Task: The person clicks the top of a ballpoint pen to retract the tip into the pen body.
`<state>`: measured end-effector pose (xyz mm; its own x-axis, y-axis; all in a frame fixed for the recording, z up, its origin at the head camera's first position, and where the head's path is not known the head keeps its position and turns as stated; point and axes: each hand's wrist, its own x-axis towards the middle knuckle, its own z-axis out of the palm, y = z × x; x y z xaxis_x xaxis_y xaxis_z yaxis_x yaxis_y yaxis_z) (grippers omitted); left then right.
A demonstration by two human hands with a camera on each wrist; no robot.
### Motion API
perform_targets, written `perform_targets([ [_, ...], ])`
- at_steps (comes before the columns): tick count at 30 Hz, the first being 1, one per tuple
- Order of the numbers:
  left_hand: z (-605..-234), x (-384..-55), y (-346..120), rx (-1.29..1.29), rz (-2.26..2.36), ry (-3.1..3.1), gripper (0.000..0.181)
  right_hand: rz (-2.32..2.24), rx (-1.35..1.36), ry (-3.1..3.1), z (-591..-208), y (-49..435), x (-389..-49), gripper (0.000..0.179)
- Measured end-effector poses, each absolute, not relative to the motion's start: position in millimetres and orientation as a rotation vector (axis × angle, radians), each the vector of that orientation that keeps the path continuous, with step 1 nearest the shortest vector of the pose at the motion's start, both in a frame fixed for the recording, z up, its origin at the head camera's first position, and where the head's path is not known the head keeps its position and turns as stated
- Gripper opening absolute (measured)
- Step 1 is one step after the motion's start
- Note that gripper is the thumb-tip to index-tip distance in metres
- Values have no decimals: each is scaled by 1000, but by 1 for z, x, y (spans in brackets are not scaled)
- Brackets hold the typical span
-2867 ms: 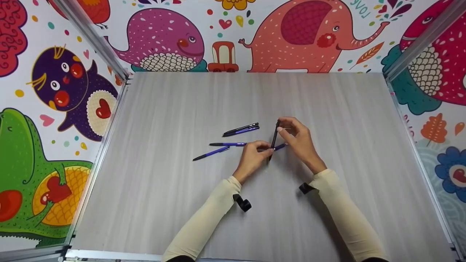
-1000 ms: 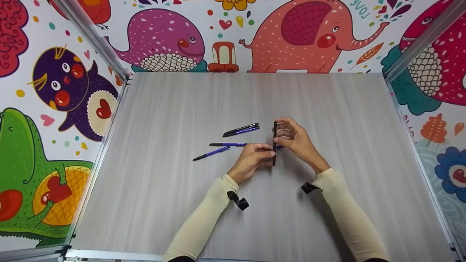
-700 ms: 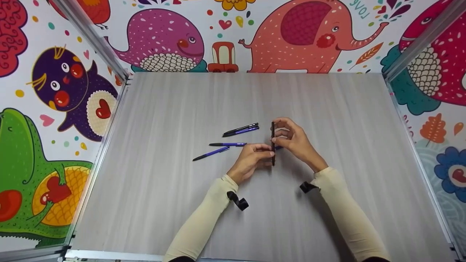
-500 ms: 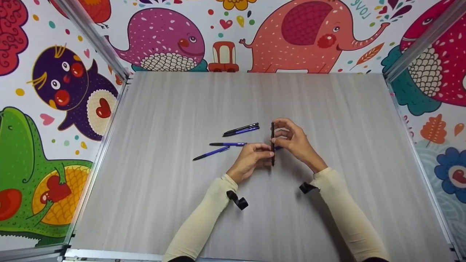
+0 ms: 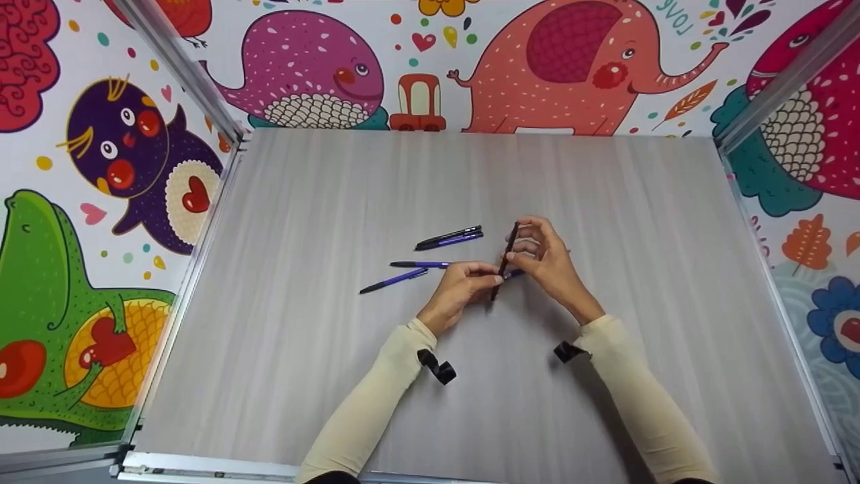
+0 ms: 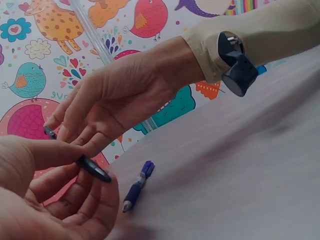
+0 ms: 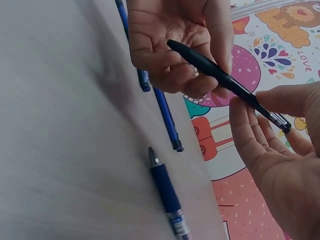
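Both hands hold one black pen (image 5: pixel 512 238) above the table, and it slants in the head view. My left hand (image 5: pixel 460 289) pinches it near its dark tapered end between thumb and fingers. Toward the clip end, the thumb and fingers of my right hand (image 5: pixel 554 265) grip the same pen; the clip shows in the right wrist view beside the right hand (image 7: pixel 280 150). Beneath the hands lies a blue pen with a dark blue grip (image 7: pixel 165 187), partly hidden in the head view. In the left wrist view this blue pen (image 6: pixel 138 186) shows whole.
Left of the hands, a black pen (image 5: pixel 447 235) and a blue pen (image 5: pixel 457 239) lie side by side. Nearer are another blue pen (image 5: pixel 420 264), partly covered by the left hand, and a slanted one (image 5: pixel 393 281). Cartoon-printed walls (image 5: pixel 578 81) surround the grey table (image 5: pixel 302 202).
The held black pen has gone from slanted to nearly upright and is now slanted again, its upper end leaning right. Both hands keep hold of it. The head view has shifted slightly.
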<state>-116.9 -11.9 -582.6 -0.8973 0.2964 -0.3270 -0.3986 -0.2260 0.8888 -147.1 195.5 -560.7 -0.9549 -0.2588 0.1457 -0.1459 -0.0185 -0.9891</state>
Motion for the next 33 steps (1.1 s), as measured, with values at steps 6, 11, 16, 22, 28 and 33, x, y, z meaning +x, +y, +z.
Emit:
perform_targets([
  [6, -586, -116, -16, -73, 2130, 1747, 22, -2264, -430, 2107, -565, 201, -146, 41],
  [11, -587, -115, -17, -60, 2096, 1818, 19, -2301, -425, 2139, -567, 207, -147, 28],
  [16, -589, -114, -16, -37, 2068, 1890, 18, -2322, -432, 2147, -572, 215, -145, 25],
  [22, -590, -116, -17, 97, 1952, 2124, 18, -2317, -416, 2173, -577, 225, -140, 25],
  [28, -594, -116, -17, 223, 1824, 2321, 15, -2265, -347, 2234, -579, 232, -136, 26],
  [33, -596, -115, -14, 308, 1762, 2420, 13, -2165, -272, 2321, -583, 239, -132, 23],
])
